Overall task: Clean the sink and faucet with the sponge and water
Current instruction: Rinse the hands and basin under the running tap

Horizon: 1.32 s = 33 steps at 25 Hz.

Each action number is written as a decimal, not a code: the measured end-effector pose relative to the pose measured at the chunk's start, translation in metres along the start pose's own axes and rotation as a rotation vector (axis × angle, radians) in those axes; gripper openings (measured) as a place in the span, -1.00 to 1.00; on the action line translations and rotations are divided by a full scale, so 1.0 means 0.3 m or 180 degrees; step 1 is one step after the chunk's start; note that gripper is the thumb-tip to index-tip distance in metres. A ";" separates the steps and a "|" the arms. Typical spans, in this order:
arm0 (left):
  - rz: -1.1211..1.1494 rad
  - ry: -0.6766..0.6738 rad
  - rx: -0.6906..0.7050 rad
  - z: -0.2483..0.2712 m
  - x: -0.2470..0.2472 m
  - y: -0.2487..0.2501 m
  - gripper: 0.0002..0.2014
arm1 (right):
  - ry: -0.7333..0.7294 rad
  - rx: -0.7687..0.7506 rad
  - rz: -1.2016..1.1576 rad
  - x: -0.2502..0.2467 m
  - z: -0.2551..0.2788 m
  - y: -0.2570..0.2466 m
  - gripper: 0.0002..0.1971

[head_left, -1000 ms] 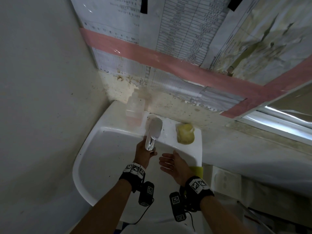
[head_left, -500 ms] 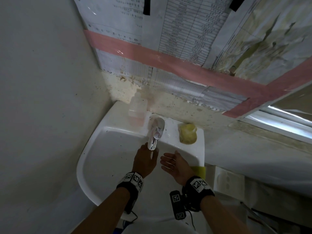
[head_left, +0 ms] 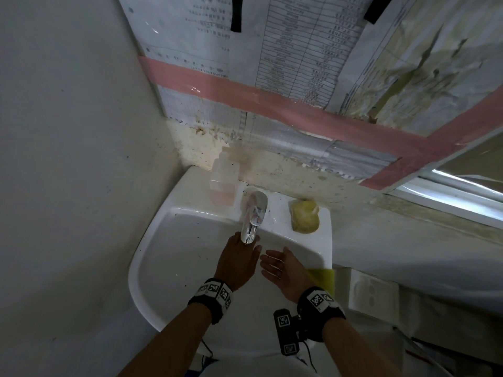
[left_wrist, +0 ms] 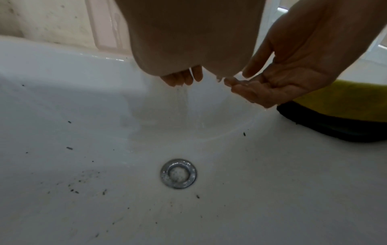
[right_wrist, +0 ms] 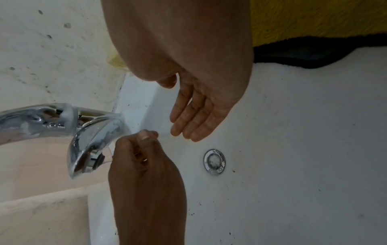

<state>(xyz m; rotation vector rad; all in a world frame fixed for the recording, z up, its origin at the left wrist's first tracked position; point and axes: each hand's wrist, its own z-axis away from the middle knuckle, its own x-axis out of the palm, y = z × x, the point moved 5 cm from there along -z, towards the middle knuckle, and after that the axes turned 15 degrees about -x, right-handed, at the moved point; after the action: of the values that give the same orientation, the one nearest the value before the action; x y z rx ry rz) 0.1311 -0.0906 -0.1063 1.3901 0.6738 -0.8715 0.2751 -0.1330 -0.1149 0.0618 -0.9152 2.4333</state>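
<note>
Reaching under the chrome faucet (head_left: 251, 219) at the centre of the head view, the left hand (head_left: 238, 261) has its back turned up and its fingers loosely curled, holding nothing, while water (left_wrist: 182, 97) runs off the fingertips into the white sink (head_left: 174, 257). Just to its right, apart from it, the right hand (head_left: 284, 269) lies palm up with fingers straight and relaxed, also holding nothing. The yellow sponge (head_left: 324, 278), with a dark underside, sits on the sink's right rim, just behind the right hand's wrist at lower right. The metal drain (left_wrist: 178, 173) lies below both hands, amid dark specks on the basin. A yellowish lump (head_left: 304, 216) rests on the ledge right of the faucet, and a clear bottle (head_left: 224, 180) stands to the faucet's left.
</note>
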 end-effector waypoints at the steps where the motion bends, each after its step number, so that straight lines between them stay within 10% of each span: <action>1: 0.0148 0.0014 -0.0175 -0.011 -0.010 0.000 -0.68 | 0.0015 -0.0007 0.0020 -0.002 0.001 -0.002 -0.45; 5: 0.0879 -0.0585 -0.1047 -0.045 -0.003 -0.034 -0.71 | 0.0080 -0.0023 0.0061 -0.020 0.007 -0.006 -0.45; 33: 0.1603 -0.0519 -0.1915 0.108 -0.207 -0.313 -0.48 | -0.0422 0.0020 -0.1086 0.286 -0.066 0.014 -0.65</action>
<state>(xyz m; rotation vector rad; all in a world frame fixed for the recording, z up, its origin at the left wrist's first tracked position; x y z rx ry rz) 0.0159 -0.1123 -0.1027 0.8687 0.3833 -0.3293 0.2023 -0.0833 -0.1137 0.3559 -0.8741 2.1337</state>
